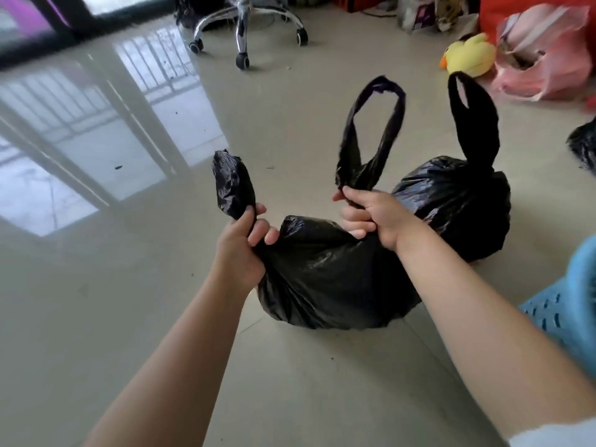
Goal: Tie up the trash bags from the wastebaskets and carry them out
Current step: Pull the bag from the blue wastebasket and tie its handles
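Your arms reach forward over the pale tiled floor (290, 382). Your left hand (243, 243) is clenched round one handle (233, 185) of the near black bag (325, 275), the handle's bunched end sticking up past your fingers. Your right hand (371, 217) grips the other handle (371, 133), which rises above your fist as an open loop. The near bag sits on the floor between your hands, its top drawn apart toward each fist.

Just behind it, touching it on the right, a second bag (461, 204) rests on the floor, with one loop handle (474, 117) standing upright. At the right edge, beside your right forearm, is a blue perforated basket (567, 304). Farther right, another bit of black plastic (585, 143) shows at the frame edge.

Beyond lie a yellow plush duck (471, 54) and a pink bag (545, 56), close together. The chrome wheeled base of a chair (245, 27) stands at the top centre.
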Motion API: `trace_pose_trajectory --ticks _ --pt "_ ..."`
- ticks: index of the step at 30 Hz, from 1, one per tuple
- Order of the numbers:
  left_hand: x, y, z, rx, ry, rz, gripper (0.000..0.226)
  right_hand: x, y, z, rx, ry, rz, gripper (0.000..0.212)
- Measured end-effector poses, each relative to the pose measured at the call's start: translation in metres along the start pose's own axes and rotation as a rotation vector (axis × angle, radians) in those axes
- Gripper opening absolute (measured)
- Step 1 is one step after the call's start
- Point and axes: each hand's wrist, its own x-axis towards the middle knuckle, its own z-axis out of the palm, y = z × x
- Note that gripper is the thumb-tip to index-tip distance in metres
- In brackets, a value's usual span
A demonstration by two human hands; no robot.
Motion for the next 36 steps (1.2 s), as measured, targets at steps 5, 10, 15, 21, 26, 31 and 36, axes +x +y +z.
trace_pose_trajectory --ticks 5,10,15,21,26,31,36 --pt "-0.017 0.015 0.010 0.228 -0.015 0.172 0.035 0.000 -0.002 0.013 -0.259 -0.144 0.173 0.041" --pt "-0.021 0.024 0.033 0.097 -0.167 0.211 0.034 -0.014 -0.020 0.007 -0.025 -0.069 0.015 0.046" --pt "-0.007 0.012 0.014 0.399 -0.039 -0.198 0.032 -0.025 -0.003 0.003 -0.117 0.003 -0.006 0.036" --pt "0.003 -0.010 -0.006 0.675 0.040 -0.400 0.029 -0.025 0.025 0.021 -0.438 0.104 0.050 0.040" --pt "0.002 -0.002 -0.010 0.568 -0.038 -0.402 0.029 -0.021 0.029 0.033 -0.638 0.084 0.048 0.047" --pt "-0.008 0.004 -0.025 0.489 -0.211 -0.380 0.014 -0.017 0.027 0.040 -0.668 -0.026 0.032 0.044" --pt "-0.011 0.004 -0.029 0.482 -0.288 -0.388 0.034 -0.018 0.029 0.038 -0.726 -0.133 0.143 0.038"
